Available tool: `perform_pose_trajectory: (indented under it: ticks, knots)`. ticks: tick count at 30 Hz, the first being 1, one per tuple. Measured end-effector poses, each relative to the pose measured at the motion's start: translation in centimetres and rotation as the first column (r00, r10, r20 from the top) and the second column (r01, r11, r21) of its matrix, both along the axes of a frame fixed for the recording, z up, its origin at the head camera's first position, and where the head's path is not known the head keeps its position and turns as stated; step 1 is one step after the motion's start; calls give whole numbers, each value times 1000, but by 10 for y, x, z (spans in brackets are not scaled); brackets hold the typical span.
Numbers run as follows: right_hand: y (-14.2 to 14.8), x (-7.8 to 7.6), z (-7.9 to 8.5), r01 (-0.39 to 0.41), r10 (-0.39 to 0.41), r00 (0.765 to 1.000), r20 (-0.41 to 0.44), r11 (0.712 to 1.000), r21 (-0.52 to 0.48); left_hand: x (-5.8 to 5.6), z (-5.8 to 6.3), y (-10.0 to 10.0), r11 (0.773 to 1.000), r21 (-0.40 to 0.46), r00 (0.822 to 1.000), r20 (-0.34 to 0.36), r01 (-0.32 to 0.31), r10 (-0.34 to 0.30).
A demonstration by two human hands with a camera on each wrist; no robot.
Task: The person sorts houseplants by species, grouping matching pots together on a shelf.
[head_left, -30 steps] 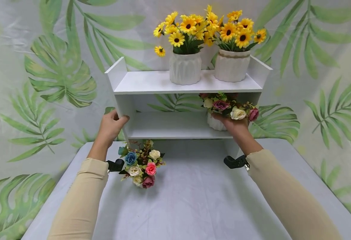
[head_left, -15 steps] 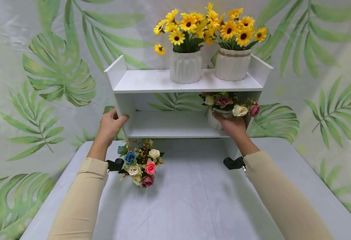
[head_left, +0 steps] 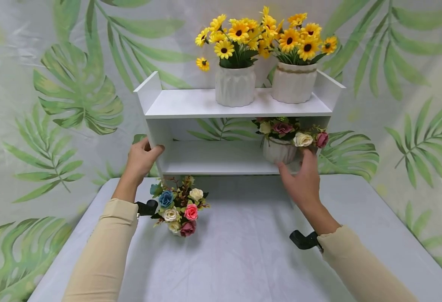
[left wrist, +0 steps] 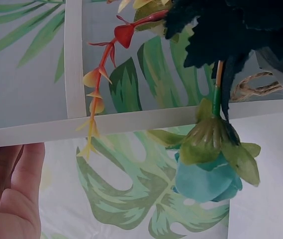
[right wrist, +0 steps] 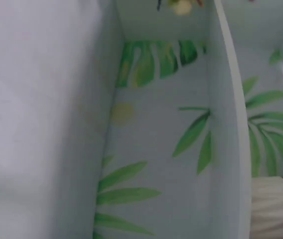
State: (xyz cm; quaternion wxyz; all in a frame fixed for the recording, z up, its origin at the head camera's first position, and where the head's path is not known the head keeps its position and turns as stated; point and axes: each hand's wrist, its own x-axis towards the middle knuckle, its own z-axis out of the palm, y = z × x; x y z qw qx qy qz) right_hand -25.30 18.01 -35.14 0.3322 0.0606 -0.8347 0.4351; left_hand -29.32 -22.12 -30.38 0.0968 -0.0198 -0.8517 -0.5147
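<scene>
A white two-tier shelf unit (head_left: 213, 159) stands on the table in the head view. My left hand (head_left: 141, 161) holds its left side panel between thumb and fingers. In the left wrist view that hand (left wrist: 12, 199) has its fingers on the panel's outer side. Toward the right end of the middle shelf sits a white ribbed flower pot (head_left: 279, 150) of cream and mauve roses. My right hand (head_left: 305, 182) is just below and right of it, thumb and fingers spread apart; whether a fingertip touches the pot, I cannot tell. The right wrist view shows the pot (right wrist: 273, 206) but no hand.
Two white pots of yellow sunflowers (head_left: 236, 86) stand on the top shelf. A pot of mixed roses (head_left: 179, 209) sits on the table (head_left: 236, 260) by the shelf's front left leg. Its blue rose (left wrist: 206, 179) hangs large in the left wrist view. A leaf-print cloth hangs behind.
My right hand has come away from the rose pot, down and toward me, with its fingers spreading. The pot now stands a little further right. My left hand stays on the side panel.
</scene>
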Motion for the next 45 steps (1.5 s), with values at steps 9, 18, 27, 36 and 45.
perform_pose_trajectory:
  ticks: [9, 18, 27, 36, 45]
  knots:
    - [-13, 11, -37, -96, 119, 926, -359, 992, 79, 0, 2, -1, 1000, 6, 1000, -10, 2, -2]
    - [-45, 24, -58, -295, 342, 930, -132, 912, 286, 1, 2, -3, 1000, -2, 1000, -6, -5, 5]
    - [-95, 40, -60, -539, 443, 841, 311, 739, 403, 3, 3, -3, 1000, -11, 1000, -14, -10, 10]
    - [-140, 27, -81, -651, 489, 729, 479, 713, 262, 1, 4, -3, 1000, -27, 1000, -27, -11, 10]
    - [-177, 29, -105, -656, 558, 673, 485, 754, 43, 4, 2, -4, 1000, -5, 1000, -21, -6, 6]
